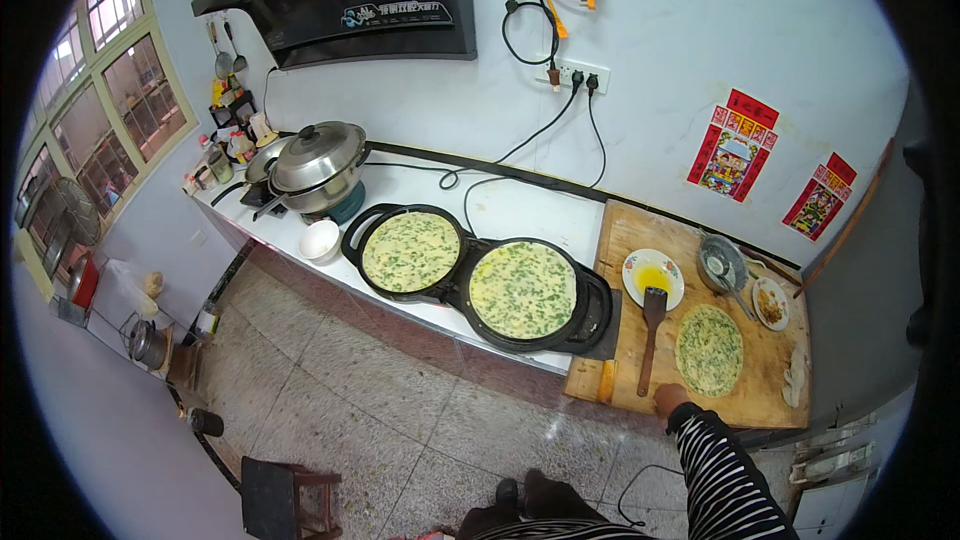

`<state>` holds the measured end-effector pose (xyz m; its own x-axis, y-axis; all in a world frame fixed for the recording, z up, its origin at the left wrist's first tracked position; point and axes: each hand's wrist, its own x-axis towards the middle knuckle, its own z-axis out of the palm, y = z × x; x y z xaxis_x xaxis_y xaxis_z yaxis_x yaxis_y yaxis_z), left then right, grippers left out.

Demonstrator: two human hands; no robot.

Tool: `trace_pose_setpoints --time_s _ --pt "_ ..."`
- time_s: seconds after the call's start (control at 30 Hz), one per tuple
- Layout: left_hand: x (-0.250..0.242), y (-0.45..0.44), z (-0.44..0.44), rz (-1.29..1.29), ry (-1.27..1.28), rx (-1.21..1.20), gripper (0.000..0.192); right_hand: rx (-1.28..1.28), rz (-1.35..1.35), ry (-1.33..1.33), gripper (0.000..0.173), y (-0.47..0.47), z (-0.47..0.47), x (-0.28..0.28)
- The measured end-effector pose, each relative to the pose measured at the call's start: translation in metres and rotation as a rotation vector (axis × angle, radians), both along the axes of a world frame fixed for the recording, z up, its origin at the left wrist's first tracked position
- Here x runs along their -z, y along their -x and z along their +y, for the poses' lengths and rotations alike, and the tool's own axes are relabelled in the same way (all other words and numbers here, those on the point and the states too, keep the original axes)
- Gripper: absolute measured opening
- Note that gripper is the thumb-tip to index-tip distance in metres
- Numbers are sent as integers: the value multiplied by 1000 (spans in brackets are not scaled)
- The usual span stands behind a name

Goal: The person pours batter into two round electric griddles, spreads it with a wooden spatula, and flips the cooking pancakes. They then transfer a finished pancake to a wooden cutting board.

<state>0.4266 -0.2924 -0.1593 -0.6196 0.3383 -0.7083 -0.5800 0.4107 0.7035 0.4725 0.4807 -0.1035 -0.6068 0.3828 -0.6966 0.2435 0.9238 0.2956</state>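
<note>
My right hand [670, 399], in a black-and-white striped sleeve, is at the front edge of the wooden board [622, 240], just below the handle end of a wooden spatula [649, 352]. Its fingers are too small to make out. The spatula's blade rests on a flowered plate of yellow oil [632, 261]. Beside it on the board lies a flat green-flecked dough round [709, 351]. Two more rounds, a left one [411, 251] and a right one [523, 290], lie in the two pans of an unfolded electric griddle [459, 292]. My left hand is out of view.
A metal bowl [721, 262] and a small plate of food [770, 304] stand at the board's right. A rolling pin [607, 381] lies at its front left. Left of the griddle are a white bowl [319, 241] and a lidded steel wok [319, 165]. A stool [270, 499] stands on the floor.
</note>
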Motion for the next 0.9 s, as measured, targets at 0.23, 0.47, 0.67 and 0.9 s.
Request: trace_pose_setpoints --time_s 0.23,0.47,0.67,0.9 --pt "-23 -16 0 34 80 70 38 -158 131 21 18 -16 19 14" --pt "1 6 -45 -144 -113 -129 44 -90 224 33 49 -29 23 21" --pt "24 54 -94 -272 -627 -345 49 45 325 167 43 -31 8 -27" --pt "10 194 -144 -461 60 -540 51 207 -27 212 62 3 -52 -27"
